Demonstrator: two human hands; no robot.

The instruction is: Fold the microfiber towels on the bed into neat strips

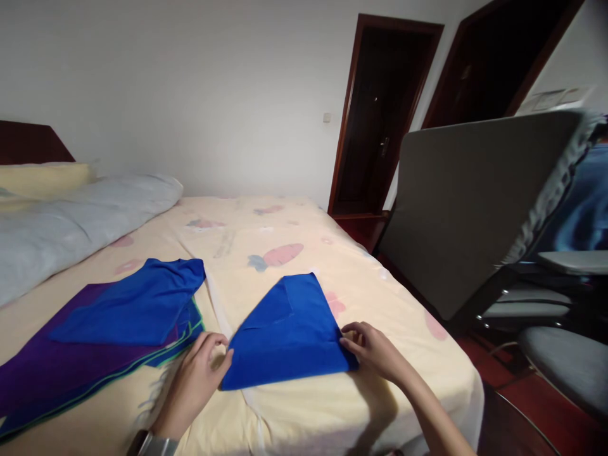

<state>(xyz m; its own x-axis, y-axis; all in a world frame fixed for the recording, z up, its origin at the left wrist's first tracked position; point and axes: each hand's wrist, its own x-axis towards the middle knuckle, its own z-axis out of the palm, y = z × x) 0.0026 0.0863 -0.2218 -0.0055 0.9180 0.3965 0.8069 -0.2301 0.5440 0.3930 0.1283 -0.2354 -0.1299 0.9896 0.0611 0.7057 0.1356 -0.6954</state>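
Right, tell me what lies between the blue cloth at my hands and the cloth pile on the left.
The head view shows your left hand at the near end and, beyond it, bedsheet with a pale strip.

Cloth surfaces, matt finish
We observe smooth blue cloth [289, 335], lightly creased; a soft printed cloth bedsheet [266, 221]; a dark, glossy wood-like door [380, 120].

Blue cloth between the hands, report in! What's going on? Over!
Blue cloth on bed. Left hand at its left edge, grip open. Right hand at its right edge. Nothing lying on top.
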